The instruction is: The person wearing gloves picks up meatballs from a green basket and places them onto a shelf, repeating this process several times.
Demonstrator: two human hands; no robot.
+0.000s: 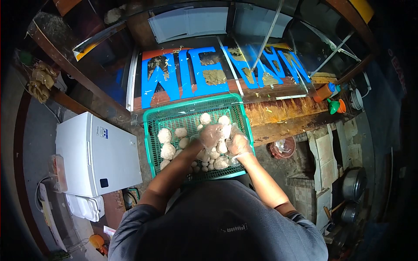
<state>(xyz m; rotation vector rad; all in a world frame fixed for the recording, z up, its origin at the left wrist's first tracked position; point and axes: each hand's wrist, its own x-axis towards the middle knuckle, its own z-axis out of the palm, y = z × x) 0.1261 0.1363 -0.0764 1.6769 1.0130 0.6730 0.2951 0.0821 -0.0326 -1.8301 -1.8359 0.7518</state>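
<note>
A green plastic basket in front of my body holds several pale, rough meatballs of mixed sizes. Both hands wear thin clear plastic gloves and are over its right half. My left hand has its fingers curled toward a pale meatball between the two hands. From the other side, my right hand bends its fingers around that same ball, near the basket's right wall. Small meatballs lie below my wrists. The glove film and my left forearm hide part of the contents.
A white chest freezer stands at left, with white foam boxes beside it. Beyond the basket is a glass display case with blue lettering. A wooden ledge, a reddish bucket and metal pots are at right.
</note>
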